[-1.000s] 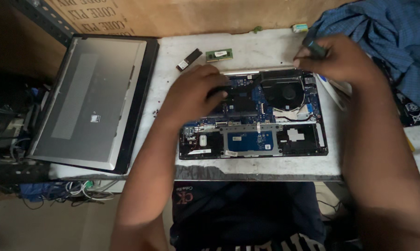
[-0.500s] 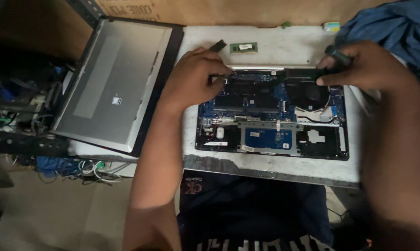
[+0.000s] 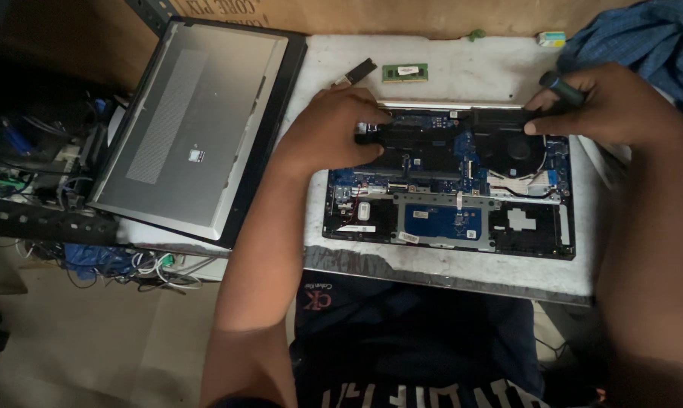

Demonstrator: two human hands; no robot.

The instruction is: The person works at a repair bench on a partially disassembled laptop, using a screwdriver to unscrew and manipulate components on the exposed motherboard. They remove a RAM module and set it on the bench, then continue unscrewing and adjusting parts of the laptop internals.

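An opened laptop base [image 3: 447, 227] with a blue circuit board lies on a white table [image 3: 462, 272]. Across the board's far part runs a long black battery-like bar [image 3: 432, 136]. My left hand [image 3: 330, 128] grips the bar's left end. My right hand [image 3: 613, 106] holds a dark-handled screwdriver [image 3: 562, 85] in its fist, and its fingertips press on the bar's right end. A fan sits just below the right hand.
A grey laptop bottom cover [image 3: 198, 128] lies to the left, overhanging the table edge. A green memory stick [image 3: 405, 72] and a small black card [image 3: 360, 72] lie behind the laptop. Blue cloth [image 3: 644, 38] is at the far right, and tangled cables [image 3: 130, 264] are at the lower left.
My left hand moved from the board's middle to the bar's left end. My right hand, still holding the screwdriver, came down onto the bar's right end. The view shifted.
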